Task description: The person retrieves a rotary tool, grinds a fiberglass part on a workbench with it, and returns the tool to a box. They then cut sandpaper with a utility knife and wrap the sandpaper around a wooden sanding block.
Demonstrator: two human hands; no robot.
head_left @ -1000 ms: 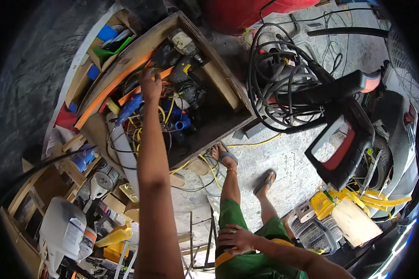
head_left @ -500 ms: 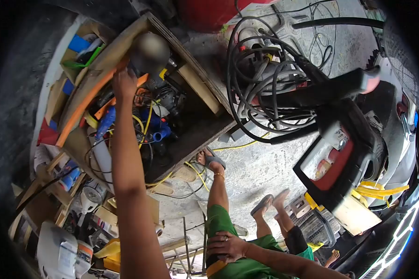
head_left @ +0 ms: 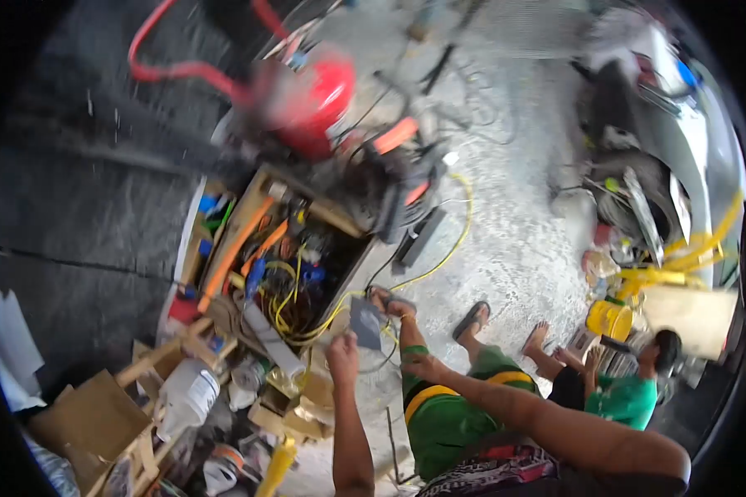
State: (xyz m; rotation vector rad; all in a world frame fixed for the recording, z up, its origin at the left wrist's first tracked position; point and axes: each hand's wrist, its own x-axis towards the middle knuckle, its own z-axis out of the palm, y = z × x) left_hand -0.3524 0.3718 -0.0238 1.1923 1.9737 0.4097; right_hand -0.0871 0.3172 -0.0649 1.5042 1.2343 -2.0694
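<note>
My left hand is closed, its fingers at the edge of a dark grey flat sheet, which it appears to hold. The sheet's exact kind does not show. Beyond it stands a wooden box with power tools, yellow cords and blue parts inside. My right hand lies over my knee, fingers stretched out and slightly blurred, with nothing visible in it. The knee is covered by green shorts with a yellow stripe.
A red tank stands behind the box, near coiled black cables. A yellow cord crosses the concrete floor. At right a person in a green shirt sits near a yellow bucket. Cardboard boxes and a white jug are at lower left.
My left hand has come out of the wooden box, back toward me, and a dark grey sheet now shows at its fingers. The view has shifted; the box looks smaller and farther off.
</note>
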